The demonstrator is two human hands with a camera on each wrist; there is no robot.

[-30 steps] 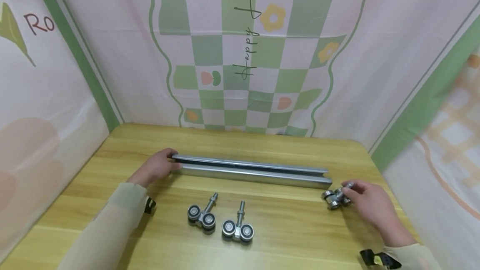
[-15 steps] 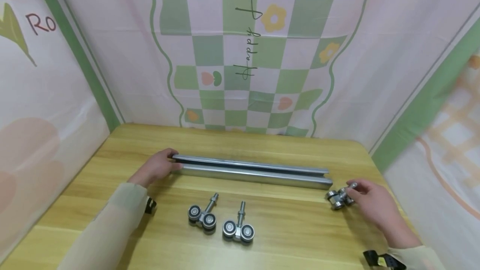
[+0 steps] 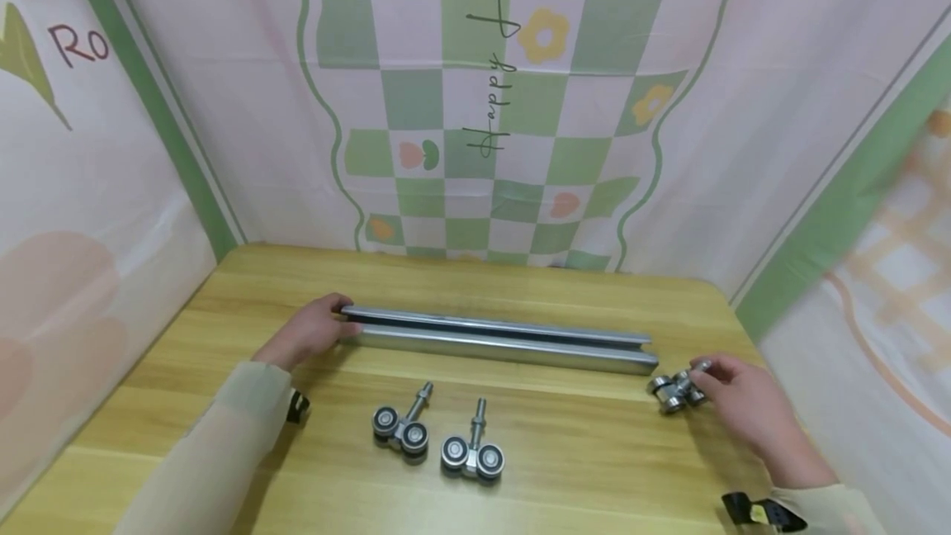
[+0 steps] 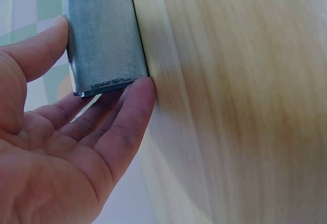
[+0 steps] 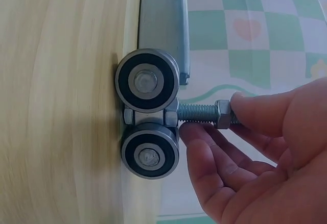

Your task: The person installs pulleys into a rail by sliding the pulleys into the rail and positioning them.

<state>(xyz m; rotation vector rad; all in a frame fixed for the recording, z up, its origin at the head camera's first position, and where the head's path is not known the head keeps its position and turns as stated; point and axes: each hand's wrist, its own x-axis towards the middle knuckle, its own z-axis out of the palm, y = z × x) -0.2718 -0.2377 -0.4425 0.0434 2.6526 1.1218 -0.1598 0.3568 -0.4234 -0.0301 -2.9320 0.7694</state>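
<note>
A silver metal rail [image 3: 498, 347] with a slot along its top lies across the table. My left hand [image 3: 308, 330] holds its left end between thumb and fingers; the left wrist view shows the rail's end [image 4: 107, 40] in that grip. Just beyond the rail's right end, my right hand [image 3: 746, 411] pinches the threaded bolt [image 5: 199, 113] of a roller trolley [image 3: 674, 393]. In the right wrist view its wheels [image 5: 148, 81] stand on the tabletop, bolt pointing up, apart from the rail. Two more roller trolleys, one [image 3: 401, 432] left of the other [image 3: 471, 459], lie in front of the rail.
The wooden table [image 3: 579, 452] ends at the back against a hanging checked cloth [image 3: 475, 106]. Further cloth hangs on the left [image 3: 96, 188] and right [image 3: 854, 271] sides. Black straps with cameras sit at both wrists.
My right hand has shifted slightly to the right with the roller trolley, widening the gap to the rail's end. The left hand, the rail and the two lying trolleys stay where they were.
</note>
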